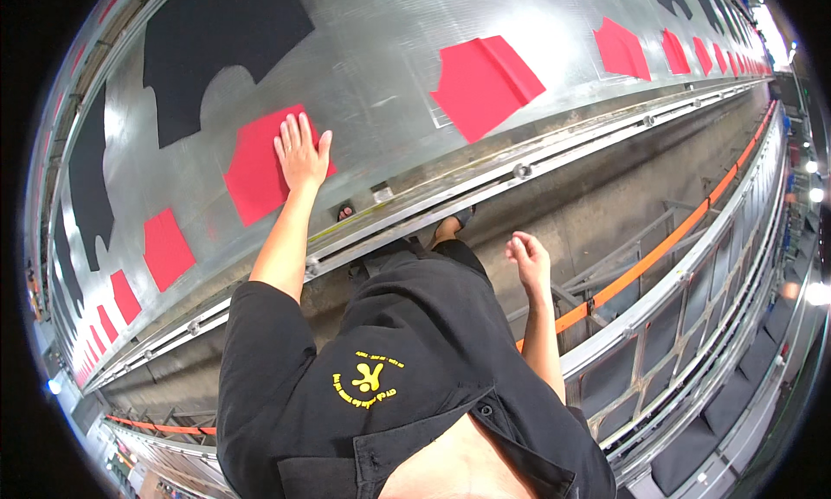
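One left hand [302,150] lay flat, fingers spread, pressing a red fabric piece [260,166] smooth onto the table [381,49]; our right hand [528,258] hung loosely curled, empty.

The left hand [302,153] covers part of a red fabric piece [257,170]. At the top edge, the big black fabric piece [216,49] is cut off. At upper right, the far red pieces [736,62] are too small to tell apart.

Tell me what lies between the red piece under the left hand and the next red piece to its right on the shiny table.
In the head view, only bare silvery table lies between the red piece under the left hand and the folded red piece.
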A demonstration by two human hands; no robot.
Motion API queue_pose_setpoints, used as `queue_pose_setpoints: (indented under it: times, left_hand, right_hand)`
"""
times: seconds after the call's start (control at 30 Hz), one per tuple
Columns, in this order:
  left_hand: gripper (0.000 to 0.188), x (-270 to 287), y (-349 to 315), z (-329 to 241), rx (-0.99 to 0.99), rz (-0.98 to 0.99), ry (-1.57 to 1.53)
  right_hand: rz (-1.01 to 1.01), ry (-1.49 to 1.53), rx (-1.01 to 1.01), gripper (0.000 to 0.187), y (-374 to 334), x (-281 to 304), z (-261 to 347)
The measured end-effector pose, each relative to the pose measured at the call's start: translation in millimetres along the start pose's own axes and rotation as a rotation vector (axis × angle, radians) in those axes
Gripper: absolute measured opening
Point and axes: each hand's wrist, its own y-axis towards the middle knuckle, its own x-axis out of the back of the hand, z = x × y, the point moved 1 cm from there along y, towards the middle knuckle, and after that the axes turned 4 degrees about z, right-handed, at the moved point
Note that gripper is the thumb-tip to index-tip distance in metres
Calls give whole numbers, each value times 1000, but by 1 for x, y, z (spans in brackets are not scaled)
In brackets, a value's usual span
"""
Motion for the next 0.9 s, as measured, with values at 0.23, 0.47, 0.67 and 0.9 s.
queue_pose_setpoints:
  times: [0.23, 0.47, 0.67, 0.9]
  left_hand:
    - [90, -5, -56, -75, 262, 122, 83]
    - [96, -1, -74, -129, 293, 184, 0]
    - [100, 7, -81, -139, 253, 102, 11]
    - [96, 10, -79, -135, 299, 97, -168]
  right_hand:
    - [105, 137, 149, 23, 141, 57, 87]
    - [56, -368, 363, 34, 290, 52, 135]
    - [41, -624, 422, 36, 358, 36, 167]
    - [20, -780, 428, 35, 405, 17, 188]
